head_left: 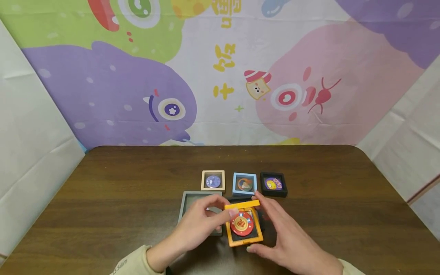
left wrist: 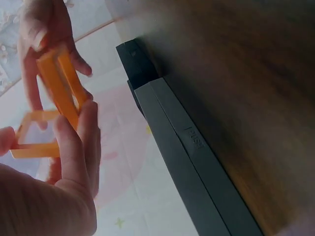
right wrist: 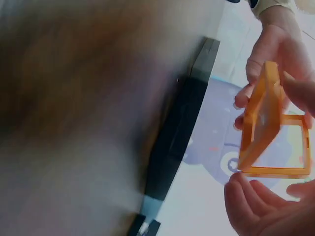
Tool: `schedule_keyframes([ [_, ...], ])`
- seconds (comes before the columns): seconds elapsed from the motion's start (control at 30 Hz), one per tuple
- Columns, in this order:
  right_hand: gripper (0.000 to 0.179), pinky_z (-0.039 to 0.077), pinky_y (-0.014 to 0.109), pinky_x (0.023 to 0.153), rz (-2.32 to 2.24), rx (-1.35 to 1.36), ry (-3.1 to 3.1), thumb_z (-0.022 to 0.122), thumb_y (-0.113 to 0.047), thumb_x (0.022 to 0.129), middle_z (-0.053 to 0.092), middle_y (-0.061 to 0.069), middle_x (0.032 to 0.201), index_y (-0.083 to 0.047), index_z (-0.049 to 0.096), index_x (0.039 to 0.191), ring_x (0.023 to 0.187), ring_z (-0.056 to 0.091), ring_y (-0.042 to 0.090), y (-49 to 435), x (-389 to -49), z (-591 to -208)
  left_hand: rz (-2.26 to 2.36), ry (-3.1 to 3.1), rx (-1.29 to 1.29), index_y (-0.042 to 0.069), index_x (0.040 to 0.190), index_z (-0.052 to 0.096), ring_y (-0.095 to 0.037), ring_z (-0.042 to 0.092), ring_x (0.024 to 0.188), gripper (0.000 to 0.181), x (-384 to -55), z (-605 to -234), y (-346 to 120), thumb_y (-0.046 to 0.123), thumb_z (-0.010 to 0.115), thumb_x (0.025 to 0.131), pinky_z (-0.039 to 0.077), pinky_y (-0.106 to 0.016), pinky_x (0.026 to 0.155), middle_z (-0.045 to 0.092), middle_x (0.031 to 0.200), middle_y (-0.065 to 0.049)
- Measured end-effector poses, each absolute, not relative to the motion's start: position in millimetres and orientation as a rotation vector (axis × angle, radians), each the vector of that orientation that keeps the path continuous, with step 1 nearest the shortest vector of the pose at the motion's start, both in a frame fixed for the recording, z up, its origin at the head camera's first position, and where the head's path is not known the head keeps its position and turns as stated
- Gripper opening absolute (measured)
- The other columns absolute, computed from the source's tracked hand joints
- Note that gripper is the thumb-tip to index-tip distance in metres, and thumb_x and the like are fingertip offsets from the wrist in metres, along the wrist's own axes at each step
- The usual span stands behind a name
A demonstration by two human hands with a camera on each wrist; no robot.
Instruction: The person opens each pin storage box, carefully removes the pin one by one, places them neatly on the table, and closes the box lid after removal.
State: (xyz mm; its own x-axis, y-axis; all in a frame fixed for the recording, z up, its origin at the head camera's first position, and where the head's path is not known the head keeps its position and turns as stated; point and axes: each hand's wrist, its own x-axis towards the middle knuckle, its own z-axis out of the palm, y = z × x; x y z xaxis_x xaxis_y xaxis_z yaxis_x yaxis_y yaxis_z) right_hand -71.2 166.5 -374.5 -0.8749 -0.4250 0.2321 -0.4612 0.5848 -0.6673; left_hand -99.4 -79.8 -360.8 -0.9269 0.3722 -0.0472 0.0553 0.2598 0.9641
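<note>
A yellow-orange display case [head_left: 245, 242] is held up off the table with its lid [head_left: 242, 205] swung up. Inside it shows a round red badge [head_left: 241, 224] with a gold centre. My left hand [head_left: 203, 215] pinches the case at its left side and lid, thumb in front and fingers behind. At the opposite side, my right hand [head_left: 287, 235] is spread loosely around the case, its index fingertip right by the lid's end and its thumb below the lower corner. Both halves of the case [right wrist: 263, 118] stand apart at the hinge in the right wrist view.
Behind the hands lie a beige framed case [head_left: 213, 172], a light blue one [head_left: 245, 175] and a black one [head_left: 284, 187], each with a round badge. A larger grey case [head_left: 182, 206] lies beneath the left hand. Another black case [head_left: 237, 199] is partly hidden behind the yellow one.
</note>
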Motion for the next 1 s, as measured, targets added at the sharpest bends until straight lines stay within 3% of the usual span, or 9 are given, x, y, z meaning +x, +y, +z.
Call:
schedule_keyframes([
  [0.1,0.085,0.055,0.035,0.087,1.066,0.765,-2.657,0.084,-0.043,0.08,0.05,-0.01,0.133,-0.027,0.037,0.149,0.112,0.057,0.012,168,-73,-375,1.742,2.293,0.359,0.01,0.103,0.065,-0.024,0.07,0.071,0.034,-100,-361,-80,0.042,0.071,0.091,0.058,-0.04,0.063,0.068,0.104,-0.005],
  [0.23,0.05,0.054,0.031,0.079,0.972,0.772,-2.55,0.084,-0.026,0.081,0.056,-0.017,0.116,-0.025,0.057,0.123,0.102,0.056,0.005,168,-74,-374,1.723,2.312,0.348,0.01,0.103,0.064,-0.024,0.069,0.069,0.036,-99,-361,-80,0.044,0.068,0.092,0.057,-0.038,0.061,0.067,0.103,-0.005],
  [0.4,0.028,0.051,0.026,0.088,0.892,0.969,-2.484,0.08,-0.027,0.086,0.061,-0.014,0.115,-0.026,0.067,0.111,0.106,0.055,0.007,168,-73,-374,1.684,2.299,0.384,0.012,0.1,0.064,-0.025,0.07,0.067,0.033,-95,-359,-78,0.044,0.069,0.092,0.05,-0.031,0.053,0.068,0.104,-0.003],
  [0.53,0.028,0.048,0.02,0.089,0.821,1.061,-2.441,0.078,-0.036,0.088,0.061,-0.013,0.117,-0.024,0.07,0.111,0.106,0.053,0.009,167,-73,-377,1.646,2.294,0.411,0.015,0.097,0.062,-0.023,0.07,0.067,0.031,-89,-356,-75,0.044,0.072,0.09,0.045,-0.027,0.049,0.068,0.102,-0.002],
  [0.7,0.034,0.052,0.027,0.082,0.714,1.032,-2.453,0.079,-0.046,0.084,0.059,-0.016,0.114,-0.024,0.071,0.109,0.103,0.05,0.007,165,-72,-380,1.584,2.319,0.424,0.019,0.095,0.06,-0.016,0.071,0.074,0.032,-84,-355,-72,0.047,0.074,0.088,0.05,-0.031,0.056,0.067,0.109,-0.001],
  [1.0,0.032,0.054,0.027,0.078,0.672,0.994,-2.504,0.082,-0.041,0.081,0.06,-0.017,0.111,-0.024,0.073,0.106,0.099,0.049,0.005,163,-70,-380,1.526,2.36,0.428,0.022,0.095,0.06,-0.007,0.07,0.075,0.032,-83,-357,-71,0.05,0.074,0.086,0.05,-0.032,0.058,0.067,0.111,-0.002],
])
